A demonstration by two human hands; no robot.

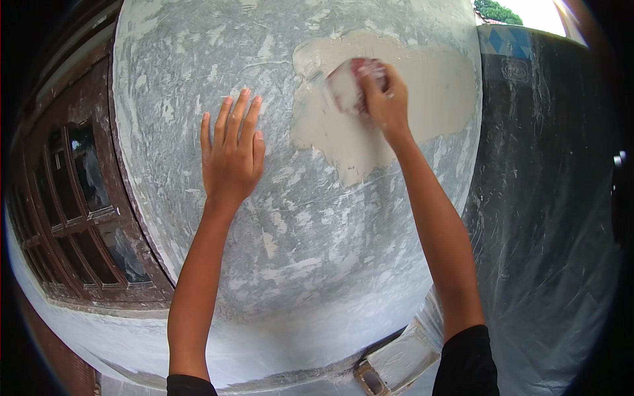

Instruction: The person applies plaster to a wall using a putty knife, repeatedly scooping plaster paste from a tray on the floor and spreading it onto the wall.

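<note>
My left hand (232,148) lies on the grey wall (264,251) with its palm toward the surface and fingers stretched upward; nothing is in it. Higher and to the right, my right hand (387,102) grips a red putty scraper (350,86) smeared with cream putty. Motion blurs the scraper, so its edge cannot be made out. It is against a broad cream patch of putty (436,86), which has uneven edges and a tongue running downward. Around the patch, the wall is mottled grey with whitish streaks.
A brown wooden window (86,218) with small panes is set in the wall at left. Dark plastic sheeting (541,198) hangs at right. Low down, a putty-smeared board (404,360) lies near the wall's foot, beside a small boxy frame (372,381).
</note>
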